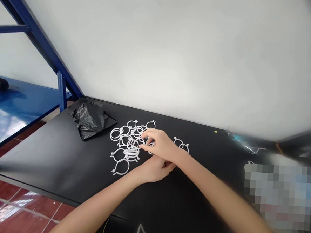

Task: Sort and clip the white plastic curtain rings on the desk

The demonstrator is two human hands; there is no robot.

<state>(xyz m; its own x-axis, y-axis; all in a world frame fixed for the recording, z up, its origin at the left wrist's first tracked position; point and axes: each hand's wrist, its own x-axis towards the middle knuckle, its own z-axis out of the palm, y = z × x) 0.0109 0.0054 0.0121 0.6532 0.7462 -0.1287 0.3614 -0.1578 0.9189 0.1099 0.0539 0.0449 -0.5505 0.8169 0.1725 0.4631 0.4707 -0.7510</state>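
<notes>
A loose pile of white plastic rings (124,140), each with small tabs at the ends, lies on the black tabletop. My right hand (159,142) reaches over the pile's right edge, thumb and forefinger apart beside the rings. Beneath the right wrist, my left hand (153,171) is curled closed. Its fingertips are hidden, and I cannot make out what they hold. Two white rings (180,143) sit apart from the pile, just beyond the right wrist.
A crumpled black plastic bag (90,119) lies left of the pile. Blue metal framing (44,36) rises at the left, and a white wall (174,61) backs the black table (50,159). Clear plastic wrapping (244,145) and a pixelated patch are at the right.
</notes>
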